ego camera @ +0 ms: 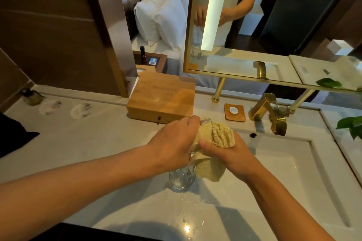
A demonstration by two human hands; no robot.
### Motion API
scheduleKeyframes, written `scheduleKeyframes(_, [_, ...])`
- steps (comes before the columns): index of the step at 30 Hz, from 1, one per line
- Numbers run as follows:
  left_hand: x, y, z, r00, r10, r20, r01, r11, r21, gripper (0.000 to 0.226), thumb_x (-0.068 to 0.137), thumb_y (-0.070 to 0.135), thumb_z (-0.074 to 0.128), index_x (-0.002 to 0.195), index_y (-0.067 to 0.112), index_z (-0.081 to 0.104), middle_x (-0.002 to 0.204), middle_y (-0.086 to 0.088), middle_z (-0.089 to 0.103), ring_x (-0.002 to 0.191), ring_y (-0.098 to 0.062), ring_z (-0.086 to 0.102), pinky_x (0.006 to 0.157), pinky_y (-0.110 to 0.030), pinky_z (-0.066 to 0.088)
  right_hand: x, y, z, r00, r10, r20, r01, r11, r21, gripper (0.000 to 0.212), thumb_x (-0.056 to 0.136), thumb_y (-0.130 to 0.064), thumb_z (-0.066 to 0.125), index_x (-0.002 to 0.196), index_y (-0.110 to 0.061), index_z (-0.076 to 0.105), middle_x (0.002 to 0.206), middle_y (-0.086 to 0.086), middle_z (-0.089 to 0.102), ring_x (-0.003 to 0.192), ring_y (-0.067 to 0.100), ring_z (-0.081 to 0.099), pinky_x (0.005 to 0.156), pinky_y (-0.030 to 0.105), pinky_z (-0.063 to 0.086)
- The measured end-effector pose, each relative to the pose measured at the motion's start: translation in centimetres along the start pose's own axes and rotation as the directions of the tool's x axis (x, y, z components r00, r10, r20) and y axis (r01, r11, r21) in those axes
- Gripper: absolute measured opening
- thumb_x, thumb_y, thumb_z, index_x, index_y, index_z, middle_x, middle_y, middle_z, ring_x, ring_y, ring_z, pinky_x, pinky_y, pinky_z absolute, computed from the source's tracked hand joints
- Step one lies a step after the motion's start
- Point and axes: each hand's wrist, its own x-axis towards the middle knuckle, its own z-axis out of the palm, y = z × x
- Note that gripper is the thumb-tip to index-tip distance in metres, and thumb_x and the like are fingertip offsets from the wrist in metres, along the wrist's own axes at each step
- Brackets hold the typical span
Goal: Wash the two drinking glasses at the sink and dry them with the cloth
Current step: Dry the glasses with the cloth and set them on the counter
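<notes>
Centre frame, over the white rectangular sink basin (pixel 284 172), both hands are working. The left hand (pixel 174 143) has its grip curled round a clear drinking glass (pixel 206 121), tipped sideways so the right hand (pixel 233 154), its grip bunching the pale yellow waffle-knit cloth (pixel 219 136), can reach the mouth. That's drying, I'd say. Just below, the second clear faceted glass (pixel 182 180) stands upright at the basin's left edge, with droplets nearby.

Left of the basin (pixel 284 162) the tabletop (pixel 88 143) lies open; wooden box (pixel 160 98) and faucet (pixel 274 117) bar the back, and a glass (pixel 182 181) stands at the near rim.
</notes>
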Motion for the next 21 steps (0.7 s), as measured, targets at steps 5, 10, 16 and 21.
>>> scheduleKeyframes(5, [2.6,-3.5,-3.7,0.690,-0.002,0.724,0.554,0.645,-0.526,0.058,0.072,-0.004,0.083,0.125,0.003,0.059,0.118,-0.018,0.067,0.104,-0.029,0.068,0.084,-0.039,0.060,0.2,-0.7,0.0,0.999,0.009,0.040,-0.003,0.991,-0.132,0.022,0.070,-0.037,0.074,0.091,-0.030,0.071,0.087,-0.014,0.075,0.082,0.003,0.069,0.074,0.022,0.057])
scheduleKeyframes(10, [1.6,-1.2,0.5,0.991,-0.136,0.002,0.136,0.987,-0.088,0.053,0.074,0.032,0.082,0.116,0.017,0.052,0.108,-0.004,0.062,0.096,-0.024,0.061,0.076,-0.041,0.054,0.8,-0.7,1.0,0.995,0.073,-0.070,-0.063,0.987,0.147,0.024,0.074,-0.027,0.072,0.096,-0.019,0.073,0.089,0.001,0.078,0.086,0.018,0.073,0.074,0.031,0.060])
scheduleKeyframes(16, [1.4,-2.9,3.7,0.949,0.132,-0.285,-0.108,0.989,0.096,0.049,0.076,0.020,0.082,0.109,0.019,0.047,0.100,-0.003,0.055,0.086,-0.025,0.054,0.067,-0.046,0.053,2.1,-1.4,1.0,0.942,0.332,0.055,-0.314,0.809,0.497,0.028,0.084,-0.020,0.074,0.105,-0.002,0.071,0.096,0.016,0.074,0.092,0.031,0.071,0.084,0.044,0.058])
scheduleKeyframes(21, [1.1,-3.0,0.9,0.985,0.066,-0.157,-0.097,0.975,-0.200,0.062,0.069,0.035,0.084,0.119,0.014,0.055,0.107,-0.004,0.065,0.094,-0.024,0.064,0.074,-0.042,0.055,1.2,-1.5,-0.3,0.981,-0.076,0.178,0.125,0.952,-0.280,0.027,0.080,-0.019,0.082,0.105,-0.023,0.070,0.097,-0.010,0.074,0.093,0.001,0.067,0.080,0.013,0.052])
